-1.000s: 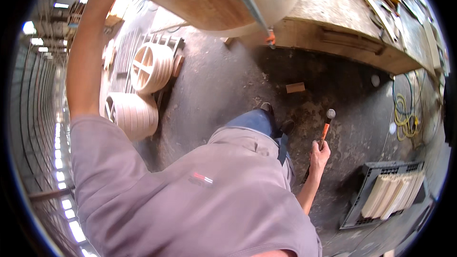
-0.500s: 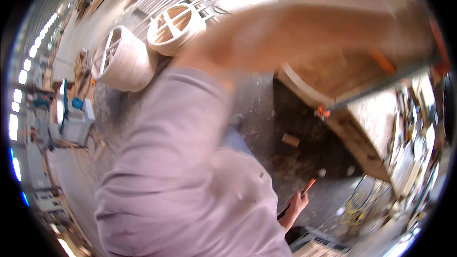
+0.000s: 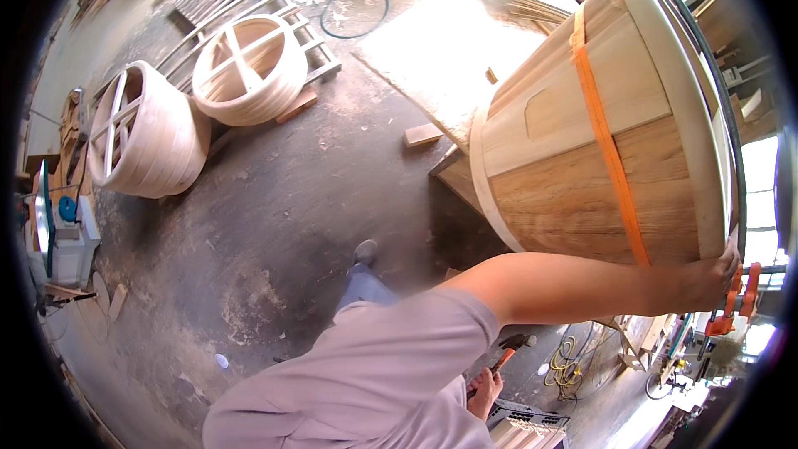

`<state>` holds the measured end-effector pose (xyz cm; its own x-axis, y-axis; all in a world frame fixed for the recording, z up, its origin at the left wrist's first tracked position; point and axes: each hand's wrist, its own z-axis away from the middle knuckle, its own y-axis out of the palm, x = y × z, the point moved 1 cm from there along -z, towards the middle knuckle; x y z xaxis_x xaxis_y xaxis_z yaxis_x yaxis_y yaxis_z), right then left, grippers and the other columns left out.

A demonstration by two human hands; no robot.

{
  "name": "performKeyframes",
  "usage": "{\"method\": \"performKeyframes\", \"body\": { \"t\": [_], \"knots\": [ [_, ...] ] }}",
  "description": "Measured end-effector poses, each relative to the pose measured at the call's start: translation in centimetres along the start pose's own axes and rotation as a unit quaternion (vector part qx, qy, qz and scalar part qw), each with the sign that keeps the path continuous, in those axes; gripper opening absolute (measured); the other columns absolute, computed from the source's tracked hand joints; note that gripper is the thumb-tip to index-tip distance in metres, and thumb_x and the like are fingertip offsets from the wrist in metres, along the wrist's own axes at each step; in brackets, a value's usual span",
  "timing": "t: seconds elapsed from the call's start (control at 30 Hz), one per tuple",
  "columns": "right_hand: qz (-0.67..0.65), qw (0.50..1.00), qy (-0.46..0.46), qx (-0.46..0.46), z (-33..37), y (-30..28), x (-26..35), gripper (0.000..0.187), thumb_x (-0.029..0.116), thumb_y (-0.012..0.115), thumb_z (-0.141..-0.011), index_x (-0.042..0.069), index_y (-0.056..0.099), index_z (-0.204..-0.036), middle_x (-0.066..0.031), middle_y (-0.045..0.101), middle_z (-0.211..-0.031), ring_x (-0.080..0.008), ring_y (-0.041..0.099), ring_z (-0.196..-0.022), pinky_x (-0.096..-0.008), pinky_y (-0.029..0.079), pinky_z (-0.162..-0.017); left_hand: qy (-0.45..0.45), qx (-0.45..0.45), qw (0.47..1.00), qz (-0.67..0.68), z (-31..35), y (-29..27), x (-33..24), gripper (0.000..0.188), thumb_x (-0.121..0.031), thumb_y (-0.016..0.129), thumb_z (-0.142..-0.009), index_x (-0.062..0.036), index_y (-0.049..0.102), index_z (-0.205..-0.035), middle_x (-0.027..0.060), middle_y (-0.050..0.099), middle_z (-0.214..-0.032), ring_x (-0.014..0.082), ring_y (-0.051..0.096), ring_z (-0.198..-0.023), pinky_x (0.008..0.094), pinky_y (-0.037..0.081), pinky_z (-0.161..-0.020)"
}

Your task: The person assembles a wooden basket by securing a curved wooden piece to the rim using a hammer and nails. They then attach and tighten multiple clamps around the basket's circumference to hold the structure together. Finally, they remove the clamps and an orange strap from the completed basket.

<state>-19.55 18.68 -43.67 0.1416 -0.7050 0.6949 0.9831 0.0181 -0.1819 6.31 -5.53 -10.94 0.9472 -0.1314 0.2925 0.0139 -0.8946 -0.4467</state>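
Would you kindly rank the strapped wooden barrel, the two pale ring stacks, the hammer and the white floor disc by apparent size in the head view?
1. Strapped wooden barrel
2. Left ring stack and right ring stack: too alike to rank
3. Hammer, partly covered
4. White floor disc

Head-worn fisheye, facing down over floor (image 3: 274,224).

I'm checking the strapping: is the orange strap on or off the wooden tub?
On. The orange strap lies across the outer side of the wooden tub; whether it circles the hidden far side, I cannot tell.
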Motion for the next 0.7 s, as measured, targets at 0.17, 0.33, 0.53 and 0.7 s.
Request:
{"method": "performKeyframes", "body": {
  "t": [0.17,0.33,0.53,0.7],
  "knots": [
    [-0.018,1.000,0.010,0.008,0.0,1.9,-0.5,0.021,0.008,0.061,-0.087,0.013,0.042,-0.080,0.0053,0.035,-0.056,-0.0066,0.032,-0.042,-0.0234,0.025,-0.038,-0.018,-0.186,0.968,0.167,3.4,0.2,1.9,0.023,-0.022,0.064,-0.077,-0.0007,0.070,-0.081,0.0163,0.065,-0.107,0.0353,0.061,-0.100,0.0537,0.044,-0.094],
    [-0.013,1.000,0.002,0.006,-4.0,1.6,-4.3,0.023,0.011,0.064,-0.085,0.013,0.043,-0.076,0.0041,0.039,-0.058,-0.0069,0.035,-0.044,-0.0236,0.026,-0.039,-0.178,-0.271,0.904,0.280,19.8,-6.4,9.6,0.010,-0.012,0.058,-0.079,-0.0076,0.064,-0.086,0.0114,0.062,-0.093,0.0296,0.062,-0.087,0.0432,0.047,-0.076],
    [0.156,0.985,-0.031,-0.068,-8.2,-4.5,-10.8,0.014,0.012,0.065,-0.081,0.008,0.054,-0.073,0.0020,0.046,-0.058,-0.0108,0.047,-0.048,-0.0273,0.035,-0.041,-0.729,-0.068,0.649,0.207,39.8,10.7,24.1,0.020,-0.018,0.063,-0.080,0.0001,0.069,-0.087,0.0195,0.069,-0.085,0.0342,0.067,-0.079,0.0412,0.053,-0.074],
    [0.228,0.963,0.043,-0.137,-6.0,3.2,-9.9,0.014,0.014,0.064,-0.082,0.008,0.056,-0.073,0.0002,0.050,-0.060,-0.0128,0.050,-0.050,-0.0288,0.038,-0.043,-0.729,0.217,0.612,0.217,45.9,26.7,32.2,0.040,-0.040,0.063,-0.083,-0.0040,0.070,-0.098,0.0198,0.070,-0.093,0.0310,0.068,-0.091,0.0402,0.053,-0.083]
  ]
}}
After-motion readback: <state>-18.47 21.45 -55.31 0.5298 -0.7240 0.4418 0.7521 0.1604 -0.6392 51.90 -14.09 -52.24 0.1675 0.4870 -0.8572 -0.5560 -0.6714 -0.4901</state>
